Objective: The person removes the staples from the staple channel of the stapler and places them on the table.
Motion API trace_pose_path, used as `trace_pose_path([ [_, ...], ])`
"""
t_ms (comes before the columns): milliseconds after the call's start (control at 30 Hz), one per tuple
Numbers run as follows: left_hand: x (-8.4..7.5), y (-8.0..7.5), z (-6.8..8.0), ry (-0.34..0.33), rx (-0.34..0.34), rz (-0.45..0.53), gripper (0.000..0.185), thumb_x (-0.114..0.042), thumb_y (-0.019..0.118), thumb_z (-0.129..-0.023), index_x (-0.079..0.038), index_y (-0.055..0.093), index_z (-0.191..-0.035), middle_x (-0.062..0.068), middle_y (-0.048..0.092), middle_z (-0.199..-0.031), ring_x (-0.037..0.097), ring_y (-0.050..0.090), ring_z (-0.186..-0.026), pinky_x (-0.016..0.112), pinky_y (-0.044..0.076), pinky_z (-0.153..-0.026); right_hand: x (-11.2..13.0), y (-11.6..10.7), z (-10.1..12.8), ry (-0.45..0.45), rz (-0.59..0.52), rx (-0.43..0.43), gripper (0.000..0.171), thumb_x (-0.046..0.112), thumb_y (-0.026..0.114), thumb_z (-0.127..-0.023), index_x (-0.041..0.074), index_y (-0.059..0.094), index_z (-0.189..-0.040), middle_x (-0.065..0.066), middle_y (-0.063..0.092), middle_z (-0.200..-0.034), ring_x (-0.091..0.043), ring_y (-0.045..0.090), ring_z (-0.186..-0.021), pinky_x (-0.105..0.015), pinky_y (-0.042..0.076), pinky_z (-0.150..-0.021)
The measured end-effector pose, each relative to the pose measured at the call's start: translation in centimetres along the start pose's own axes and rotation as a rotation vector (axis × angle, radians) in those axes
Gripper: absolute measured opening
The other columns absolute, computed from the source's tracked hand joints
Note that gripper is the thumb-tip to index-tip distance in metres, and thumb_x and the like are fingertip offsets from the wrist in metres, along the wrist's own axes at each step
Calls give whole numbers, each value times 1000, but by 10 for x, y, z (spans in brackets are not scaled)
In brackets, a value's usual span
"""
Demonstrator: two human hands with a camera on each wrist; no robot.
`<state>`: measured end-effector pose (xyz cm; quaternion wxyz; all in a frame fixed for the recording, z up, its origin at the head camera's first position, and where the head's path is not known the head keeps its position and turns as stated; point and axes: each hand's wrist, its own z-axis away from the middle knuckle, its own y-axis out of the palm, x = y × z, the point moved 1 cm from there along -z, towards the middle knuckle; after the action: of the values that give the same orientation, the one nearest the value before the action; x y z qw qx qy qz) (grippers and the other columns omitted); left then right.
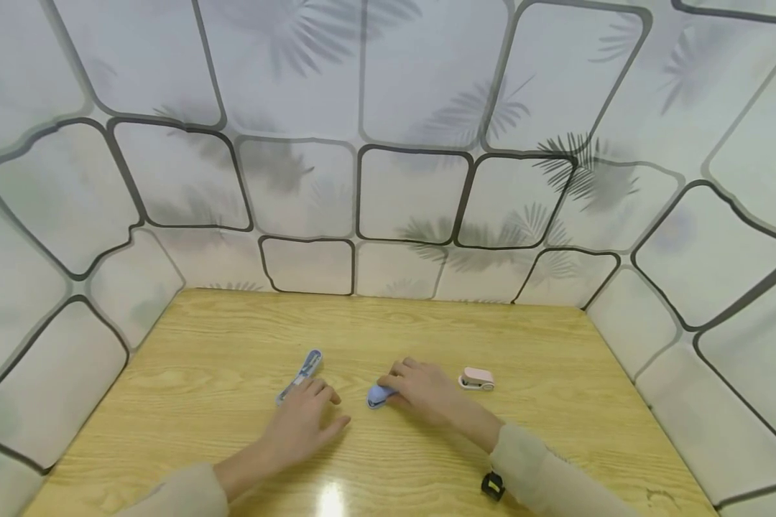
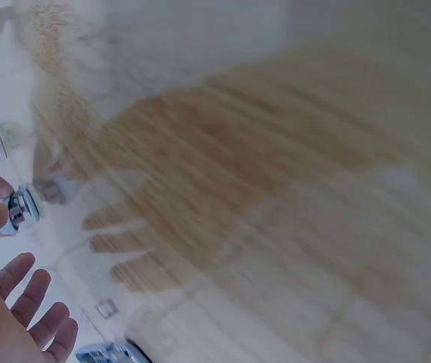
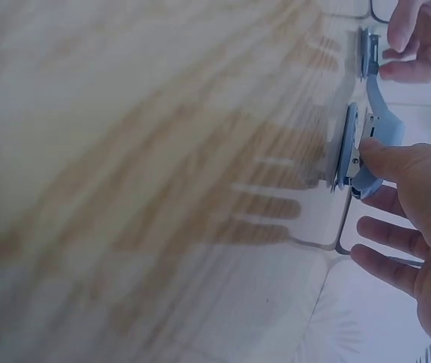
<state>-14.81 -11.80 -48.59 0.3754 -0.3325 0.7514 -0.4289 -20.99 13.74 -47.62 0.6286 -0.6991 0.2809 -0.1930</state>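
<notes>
Slim blue tool: a long, narrow pale-blue plastic and metal clipper-like piece (image 1: 299,377) lies on the bench, left of centre, running diagonally away from me.
My left hand: my left hand (image 1: 302,424) lies flat on the light wooden bench (image 1: 200,359), fingers straight and relaxed, grasping nothing; my fingertips touch the near end of the slim blue tool.
Small blue piece: a short, rounded light-blue plastic object (image 1: 379,395) sits on the bench near the middle, between my two hands.
My right hand: my right hand (image 1: 423,388) rests over the blue piece from the right; in the right wrist view my thumb (image 3: 378,155) presses against it (image 3: 367,151) and the other fingers are loosely spread, not wrapped round it.
Pink piece: a small pale-pink plastic clip-like thing (image 1: 476,379) lies just right of my right hand, apart from it.
Walls: white panels with dark rounded outlines and grey leaf prints (image 1: 414,194) enclose the bench.
</notes>
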Motion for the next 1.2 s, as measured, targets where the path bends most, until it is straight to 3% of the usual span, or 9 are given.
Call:
trace_pose_path([
  [167,-6,7,-4,9,58,0,27,-37,82,-91,-14,71,-100,-1,70,-101,18,64,-102,40,57,-93,6,0,2,-29,-2,-20,34,39,71,-100,23,71,-130,5,73,-115,-13,68,-105,-27,59,-87],
  [500,-11,19,-10,37,86,-56,28,-42,80,-90,-15,72,-97,-3,68,-97,16,63,-97,38,56,-90,15,1,3,-79,14,-54,33,40,71,-99,23,71,-127,5,74,-114,-12,70,-104,-25,60,-88],
  [733,-14,24,-15,54,109,-38,29,-39,81,-91,-12,73,-100,0,69,-100,17,63,-98,38,56,-89,19,-2,3,-94,35,-57,33,40,72,-99,24,71,-128,7,74,-114,-10,70,-104,-22,59,-87],
  [1200,-21,29,-20,48,100,-70,31,-40,81,-90,-11,71,-94,0,65,-95,15,58,-89,33,53,-78,25,-1,-4,-116,209,-53,35,51,70,-97,27,73,-122,9,74,-110,-9,69,-101,-22,59,-86],
])
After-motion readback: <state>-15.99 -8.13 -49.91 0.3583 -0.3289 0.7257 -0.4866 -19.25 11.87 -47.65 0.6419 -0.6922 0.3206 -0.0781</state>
